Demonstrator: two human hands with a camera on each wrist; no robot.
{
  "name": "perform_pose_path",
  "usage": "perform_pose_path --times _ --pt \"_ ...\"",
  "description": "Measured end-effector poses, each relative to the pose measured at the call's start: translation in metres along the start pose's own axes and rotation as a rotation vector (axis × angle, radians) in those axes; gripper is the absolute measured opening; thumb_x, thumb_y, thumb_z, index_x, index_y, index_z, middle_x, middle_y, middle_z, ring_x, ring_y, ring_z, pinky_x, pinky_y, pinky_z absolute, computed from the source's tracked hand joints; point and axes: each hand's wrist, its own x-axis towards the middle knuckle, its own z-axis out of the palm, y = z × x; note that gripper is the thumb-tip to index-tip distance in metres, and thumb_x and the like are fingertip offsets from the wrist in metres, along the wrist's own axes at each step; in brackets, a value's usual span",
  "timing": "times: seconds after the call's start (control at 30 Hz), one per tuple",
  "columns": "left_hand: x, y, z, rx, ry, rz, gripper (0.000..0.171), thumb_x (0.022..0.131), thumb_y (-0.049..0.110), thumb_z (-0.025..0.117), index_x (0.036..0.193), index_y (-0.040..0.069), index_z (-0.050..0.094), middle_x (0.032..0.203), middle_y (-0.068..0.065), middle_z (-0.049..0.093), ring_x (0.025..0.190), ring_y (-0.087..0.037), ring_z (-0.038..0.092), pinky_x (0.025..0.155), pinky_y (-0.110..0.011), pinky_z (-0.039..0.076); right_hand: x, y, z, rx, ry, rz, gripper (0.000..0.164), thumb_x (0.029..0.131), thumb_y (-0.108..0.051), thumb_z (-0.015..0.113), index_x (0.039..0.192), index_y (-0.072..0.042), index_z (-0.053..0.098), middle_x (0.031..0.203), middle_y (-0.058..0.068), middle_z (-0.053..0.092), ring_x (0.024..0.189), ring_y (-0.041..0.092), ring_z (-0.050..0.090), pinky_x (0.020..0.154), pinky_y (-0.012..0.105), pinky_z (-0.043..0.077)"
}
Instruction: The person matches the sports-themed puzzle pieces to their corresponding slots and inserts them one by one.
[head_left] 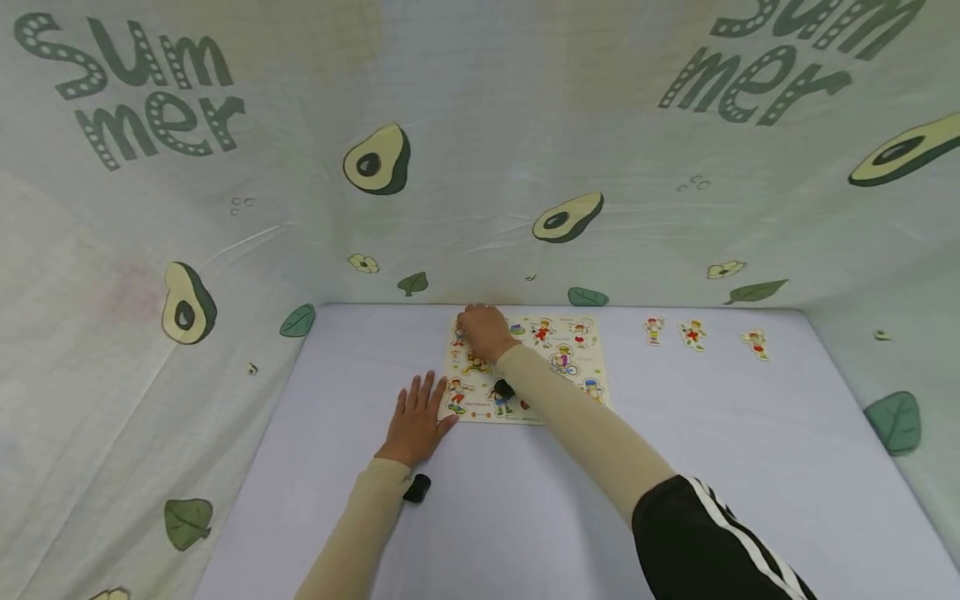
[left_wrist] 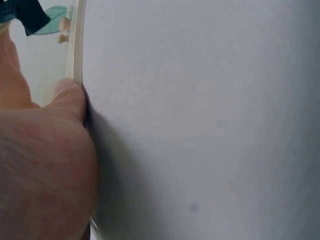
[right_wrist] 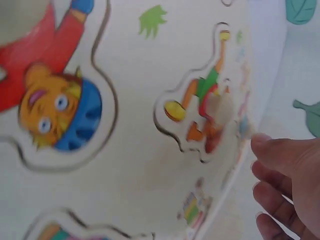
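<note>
A cream puzzle board (head_left: pixel 530 323) with colourful cartoon children lies near the far side of the table. My left hand (head_left: pixel 417 417) lies flat at its near left corner with fingers spread; in the left wrist view the thumb (left_wrist: pixel 70 100) rests on the board's edge. Across the board my right hand (head_left: pixel 486 332) is at the far left corner, partly covering a child-shaped piece (head_left: pixel 458 335). Its fingers (right_wrist: pixel 272 177) are curled in the right wrist view, the thumb tip close to the edge. Whether it pinches anything cannot be told. A sporty child piece (right_wrist: pixel 206 100) sits in its outline nearby.
Three loose child-shaped pieces, a left one (head_left: pixel 653 330), a middle one (head_left: pixel 692 335) and a right one (head_left: pixel 756 343), lie right of the board on the white table (head_left: pixel 712 433). A cloth (head_left: pixel 465 225) printed with avocados and leaves rises behind and at the sides.
</note>
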Motion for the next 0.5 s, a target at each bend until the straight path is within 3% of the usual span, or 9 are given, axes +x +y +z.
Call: perform_pose_path --times 0.13,0.5 --pt "0.001 -0.001 0.001 -0.011 -0.023 -0.017 0.073 0.111 0.044 0.051 0.167 0.004 0.026 0.175 -0.023 0.015 0.161 -0.046 0.012 0.129 -0.062 0.015 -0.01 0.007 -0.011 -0.004 0.031 -0.008 0.023 0.102 -0.016 0.073 0.125 -0.01 0.076 0.12 0.008 0.075 0.112 0.027 0.07 0.102 0.043 0.056" --pt "-0.002 0.002 -0.002 -0.052 0.002 -0.001 0.071 0.11 0.038 0.055 0.165 0.001 0.028 0.173 -0.027 0.018 0.16 -0.049 0.014 0.128 -0.064 0.015 -0.057 0.049 -0.031 0.11 0.223 0.012 0.027 0.094 -0.01 0.081 0.12 -0.006 0.077 0.117 0.011 0.074 0.108 0.03 0.069 0.095 0.046 0.054"
